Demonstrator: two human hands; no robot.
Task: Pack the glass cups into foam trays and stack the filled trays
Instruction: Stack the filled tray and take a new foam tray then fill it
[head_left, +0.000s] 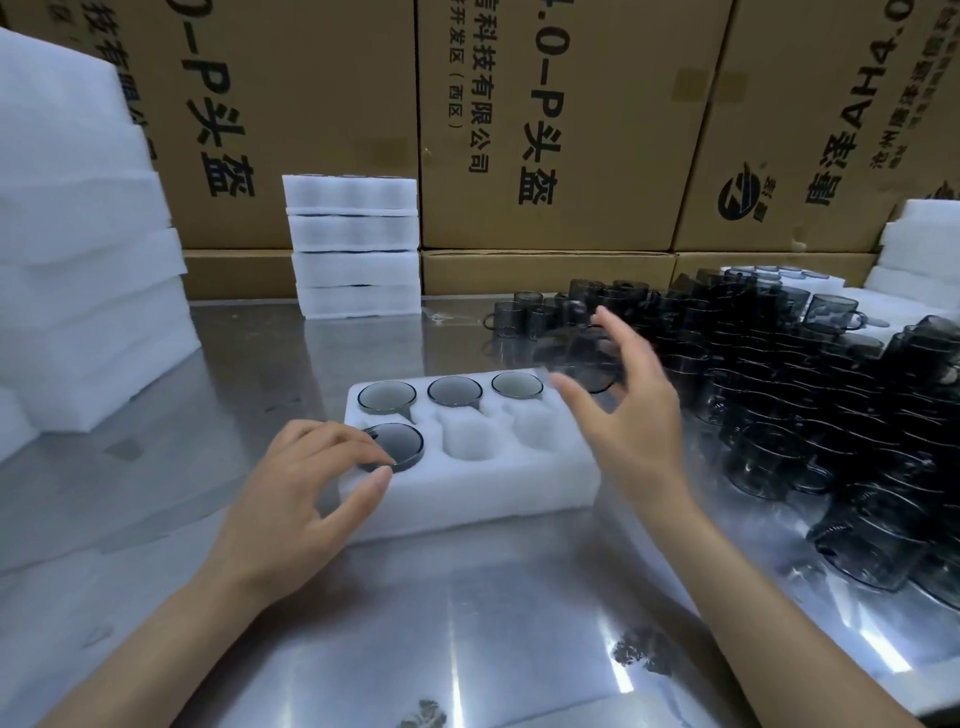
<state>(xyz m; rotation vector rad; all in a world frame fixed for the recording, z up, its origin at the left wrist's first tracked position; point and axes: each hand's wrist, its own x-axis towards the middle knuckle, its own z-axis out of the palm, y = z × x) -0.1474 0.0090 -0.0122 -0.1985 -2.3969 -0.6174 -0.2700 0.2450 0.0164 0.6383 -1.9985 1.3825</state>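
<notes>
A white foam tray (467, 493) with six pockets lies on the steel table. Smoky glass cups fill its back row (454, 391) and its front-left pocket (397, 441); the two other front pockets hold nothing. My left hand (291, 499) rests at the tray's left end, its fingertips touching the near rim of the front-left cup and its thumb on the foam. My right hand (634, 415) hovers over the tray's right end and grips a blurred smoky glass cup (579, 364) between thumb and spread fingers.
Several loose glass cups (810, 395) crowd the table's right side. A stack of filled foam trays (356, 247) stands at the back, and a tall pile of foam trays (78, 260) on the left. Cardboard boxes (545, 130) wall off the rear.
</notes>
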